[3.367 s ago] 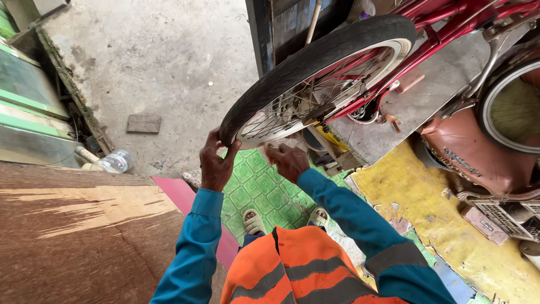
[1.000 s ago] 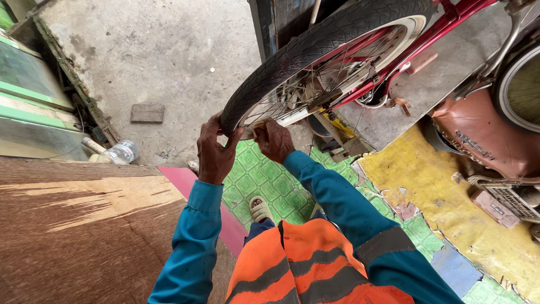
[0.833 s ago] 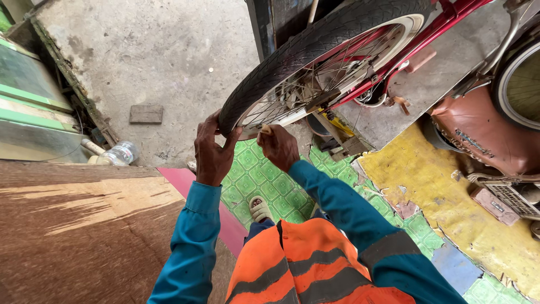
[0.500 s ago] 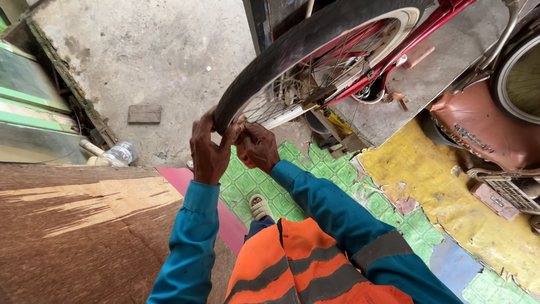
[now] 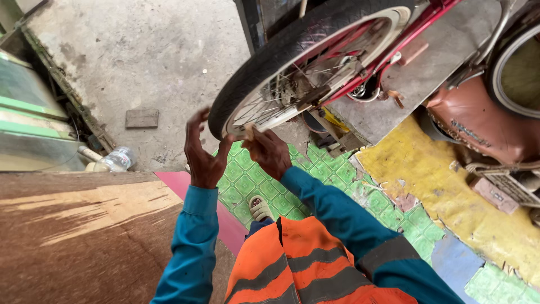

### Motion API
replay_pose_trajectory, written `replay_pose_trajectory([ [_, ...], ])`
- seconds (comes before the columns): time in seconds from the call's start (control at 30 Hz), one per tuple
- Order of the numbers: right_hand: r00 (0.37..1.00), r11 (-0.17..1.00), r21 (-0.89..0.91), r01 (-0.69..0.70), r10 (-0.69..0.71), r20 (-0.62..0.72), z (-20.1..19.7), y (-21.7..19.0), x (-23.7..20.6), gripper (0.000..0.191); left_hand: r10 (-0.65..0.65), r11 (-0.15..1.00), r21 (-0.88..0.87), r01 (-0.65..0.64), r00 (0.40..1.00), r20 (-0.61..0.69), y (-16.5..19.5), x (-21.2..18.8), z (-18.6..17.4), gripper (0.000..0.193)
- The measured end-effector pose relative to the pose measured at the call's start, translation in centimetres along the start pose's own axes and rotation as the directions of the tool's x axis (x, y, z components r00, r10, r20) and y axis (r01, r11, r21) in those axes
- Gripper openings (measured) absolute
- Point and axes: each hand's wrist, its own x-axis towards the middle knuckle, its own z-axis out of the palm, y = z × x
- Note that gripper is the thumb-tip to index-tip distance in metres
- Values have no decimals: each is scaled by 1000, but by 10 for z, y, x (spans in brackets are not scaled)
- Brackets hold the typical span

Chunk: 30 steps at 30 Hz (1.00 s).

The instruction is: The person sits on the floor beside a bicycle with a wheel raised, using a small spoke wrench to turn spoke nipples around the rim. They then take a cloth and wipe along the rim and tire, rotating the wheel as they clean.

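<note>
Hands at the lower edge of a bicycle wheel.

Left hand (image 5: 203, 153), centre of the frame, is spread and empty, fingers curled up beside the black tyre (image 5: 264, 62) as if steadying it. Right hand (image 5: 269, 151) pinches a small pale piece (image 5: 249, 132) against the white rim (image 5: 264, 116), likely to work it there. The wheel hangs in the red frame (image 5: 394, 45) at upper right; a plastic bottle (image 5: 115, 160) lies left.
</note>
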Motion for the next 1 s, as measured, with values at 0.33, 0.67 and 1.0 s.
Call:
replay_pose_trajectory([
  [0.33, 990, 980, -164, 114, -99, 97, 7, 0, 44, 30, -186, 981, -52, 187, 982, 36, -50, -22, 15, 28],
  [0.67, 998, 1000, 6, 9, -10, 55, -5, -21, 15, 32, -178, 979, -95, 182, 983, 46, -48, -23, 15, 30],
  [1.0, 913, 820, 400, -409, 376, 161, 32, -9, 19, 24, -229, 973, 11, 229, 973, 21, -41, -21, 14, 33],
])
